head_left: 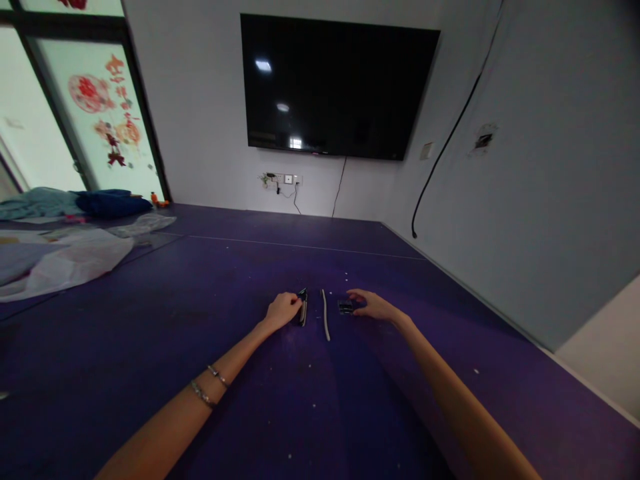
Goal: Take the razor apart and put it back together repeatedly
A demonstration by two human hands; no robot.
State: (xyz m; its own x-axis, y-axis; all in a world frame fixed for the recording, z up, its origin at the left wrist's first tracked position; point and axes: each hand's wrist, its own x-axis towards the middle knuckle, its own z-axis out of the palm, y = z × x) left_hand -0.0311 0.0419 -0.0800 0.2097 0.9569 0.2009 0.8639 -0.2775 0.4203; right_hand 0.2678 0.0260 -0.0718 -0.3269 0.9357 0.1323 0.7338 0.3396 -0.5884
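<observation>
My left hand (284, 310) is closed, its fingertips pinching the side of a narrow dark piece with a pale strip along it (303, 313). That piece stands at the left of a slim, slightly bent, pale grey strip (326, 317), which lies lengthwise on the purple surface (260, 400). Right of the strip lies a small flat black piece (345, 307). My right hand (373, 306) is beside its right edge, thumb and fingers apart; whether the thumb touches the piece I cannot tell. What kind of things the dark pieces are is too small to make out.
White plastic sheeting (85, 260) and a dark blue cloth bundle (114, 203) lie at the left. A television (340, 87) hangs on the far wall above sockets (289, 179). A black cable (453, 133) dangles along the right wall. Small white specks dot the surface.
</observation>
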